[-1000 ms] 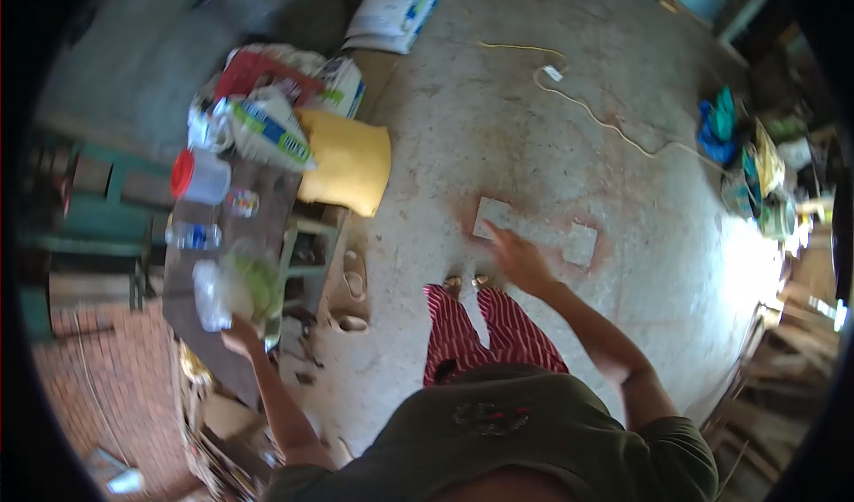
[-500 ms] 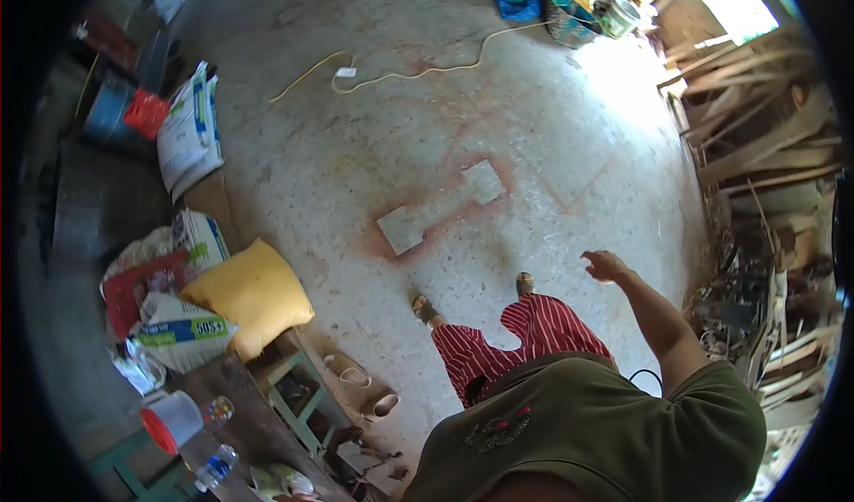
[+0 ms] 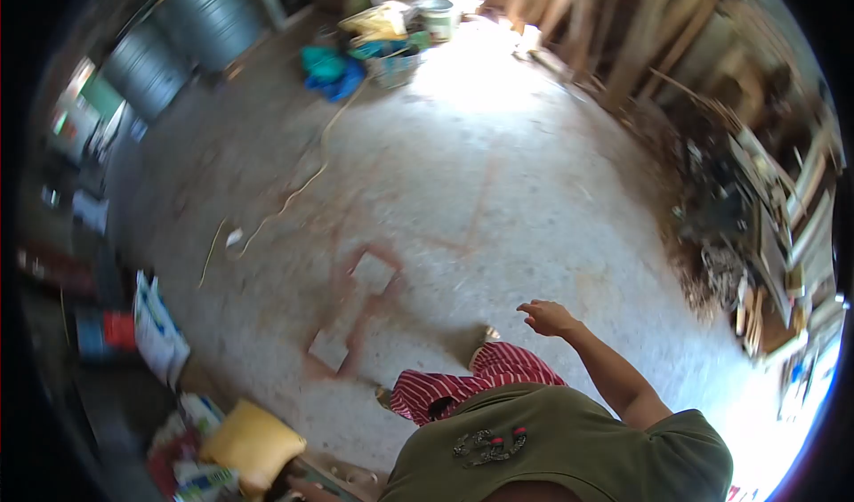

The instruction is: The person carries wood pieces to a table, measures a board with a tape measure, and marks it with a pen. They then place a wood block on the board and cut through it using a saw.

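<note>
My right hand (image 3: 547,317) is held out over the concrete floor (image 3: 534,208), its fingers apart and holding nothing. At the bottom edge, a blurred skin-coloured shape, apparently part of my left hand (image 3: 311,490), shows near the yellow sack (image 3: 253,446); its fingers cannot be made out. Reddish marks (image 3: 360,324) outline pale patches on the floor ahead of my feet. A thin yellowish cord (image 3: 294,198) winds across the floor, with a small white piece (image 3: 234,237) beside it.
Metal drums (image 3: 209,17) stand at the upper left. A basket (image 3: 394,64) and a bucket (image 3: 437,20) are at the top, beside a blue and green bundle (image 3: 331,71). Wood scraps (image 3: 756,173) line the right side. White sacks (image 3: 160,333) stand at the left.
The view has swung to the right, so the floor marks, cord and sacks appear farther left and lower. Drums have come into view. My right hand stays out, and a skin-coloured shape has appeared at the bottom.
</note>
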The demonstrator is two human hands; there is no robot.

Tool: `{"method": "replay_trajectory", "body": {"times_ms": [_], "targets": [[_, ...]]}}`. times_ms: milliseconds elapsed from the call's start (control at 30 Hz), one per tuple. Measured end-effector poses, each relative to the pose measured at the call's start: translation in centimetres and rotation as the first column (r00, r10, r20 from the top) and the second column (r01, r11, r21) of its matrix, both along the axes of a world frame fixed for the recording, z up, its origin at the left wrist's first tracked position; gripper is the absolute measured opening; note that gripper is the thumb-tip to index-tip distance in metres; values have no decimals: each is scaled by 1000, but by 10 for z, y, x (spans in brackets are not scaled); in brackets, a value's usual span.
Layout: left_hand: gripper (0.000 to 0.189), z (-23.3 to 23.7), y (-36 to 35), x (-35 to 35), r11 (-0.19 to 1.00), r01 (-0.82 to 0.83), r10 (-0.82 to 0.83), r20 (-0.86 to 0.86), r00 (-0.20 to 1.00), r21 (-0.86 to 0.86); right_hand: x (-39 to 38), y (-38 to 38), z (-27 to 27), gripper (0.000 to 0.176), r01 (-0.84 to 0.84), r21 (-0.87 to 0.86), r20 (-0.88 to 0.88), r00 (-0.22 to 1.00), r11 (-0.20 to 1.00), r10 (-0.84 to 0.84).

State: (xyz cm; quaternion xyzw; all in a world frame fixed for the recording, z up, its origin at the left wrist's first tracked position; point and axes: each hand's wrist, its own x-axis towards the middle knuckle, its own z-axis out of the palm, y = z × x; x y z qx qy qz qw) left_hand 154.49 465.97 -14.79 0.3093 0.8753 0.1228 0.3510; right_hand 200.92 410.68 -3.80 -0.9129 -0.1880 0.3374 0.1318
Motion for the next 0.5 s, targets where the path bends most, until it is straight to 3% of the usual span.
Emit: {"method": "replay_trajectory", "body": {"times_ms": [133,233,300,333,400,500], "targets": [[55,-19,-19,205,936,347,-325,232,917,-60,15,-129,19,34,276,56,14,961,959,-277],[44,-18,-100,388,797,603,-556,352,753,-31,30,-205,15,34,401,188,66,906,897,-419],[42,-15,-148,489,677,736,-663,417,622,-23,55,-245,24,31,495,393,105,813,774,-573],[41,-15,-172,533,622,783,-697,438,567,-25,68,-264,22,31,531,392,104,786,751,-609],[38,-13,-219,611,535,845,-746,456,486,-26,100,-303,22,29,632,551,65,619,545,-783],[35,-21,-289,715,425,903,-801,436,409,-66,143,-367,34,20,763,521,-28,463,383,-886]]}}
